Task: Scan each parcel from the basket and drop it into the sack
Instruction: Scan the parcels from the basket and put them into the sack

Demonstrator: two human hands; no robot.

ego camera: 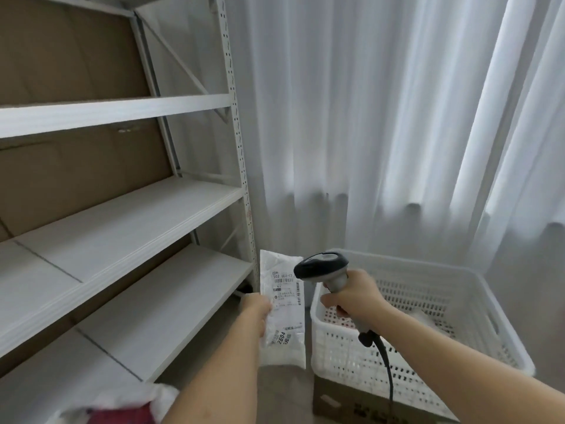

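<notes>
Currently a parcel (282, 304) is pinched upright by the left hand (255, 309), while the scanner (324, 267) is gripped by the right hand (351, 298) at three o'clock. With such a slack bag, the label could be misread, or the sack (122, 405) at seven o'clock missed.

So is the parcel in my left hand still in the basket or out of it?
Out: the left hand holds the parcel upright beside the basket.
</notes>
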